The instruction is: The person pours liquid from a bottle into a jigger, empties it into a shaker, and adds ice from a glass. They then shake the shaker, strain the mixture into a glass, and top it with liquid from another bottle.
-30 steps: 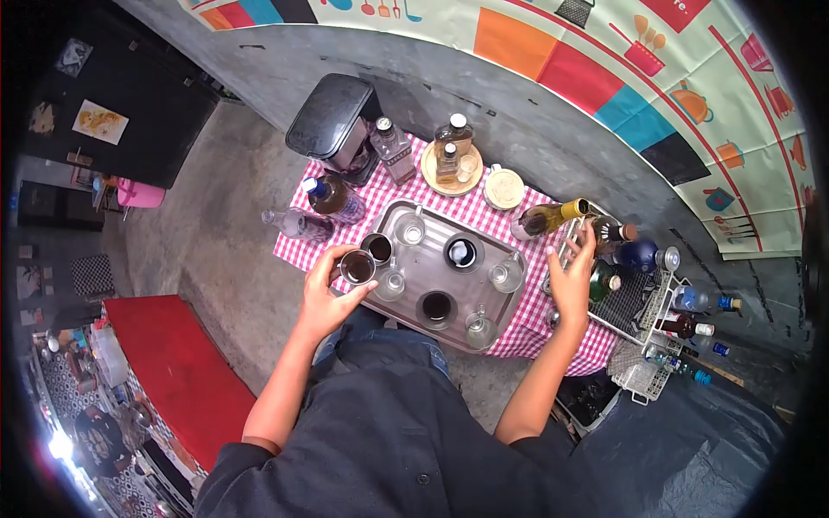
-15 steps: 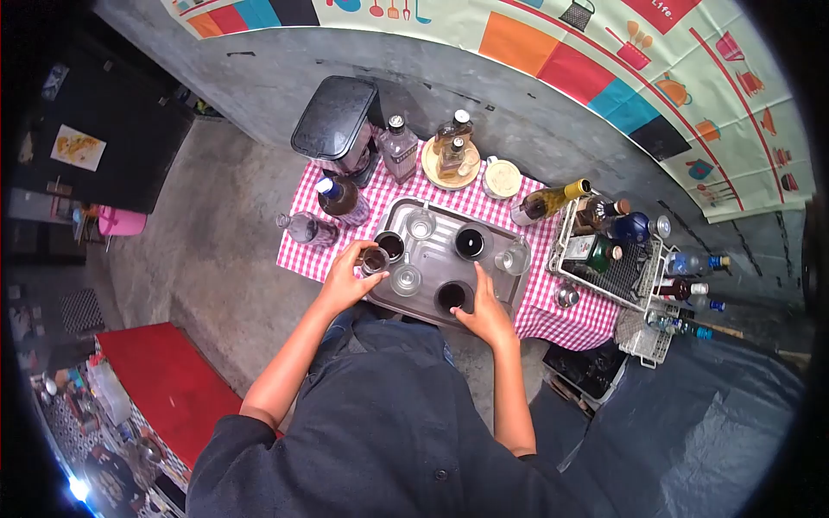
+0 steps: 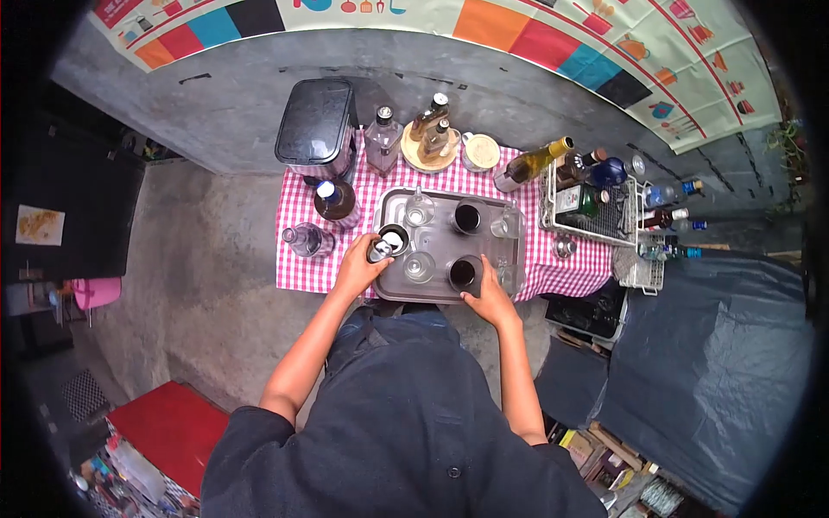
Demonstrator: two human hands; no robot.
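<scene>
My left hand (image 3: 356, 268) is closed around a small clear glass (image 3: 381, 251), tilted at the near rim of a dark-rimmed cup (image 3: 395, 236) on the grey tray (image 3: 440, 226). A pale shine shows inside that cup. With thumb and fingers my right hand (image 3: 494, 302) grips the side of a glass of dark liquid (image 3: 464, 273) at the tray's front right. Behind it stands another glass of dark liquid (image 3: 467, 217). Clear glass mugs (image 3: 420, 267) sit between my hands and at the back left, and a clear glass (image 3: 504, 224) lies toward the right.
A red-checked cloth (image 3: 298, 192) covers the table. Around the tray stand a blue-capped dark bottle (image 3: 338, 204), a clear bottle (image 3: 307, 241), a black-lidded container (image 3: 316, 125), a wooden plate with bottles (image 3: 429, 160), a mug (image 3: 480, 152) and a white bottle rack (image 3: 589, 226).
The small glass in my left hand has moved up against the dark-rimmed cup and tipped; its dark content no longer shows. My right hand has closed on the front glass. The view has shifted.
</scene>
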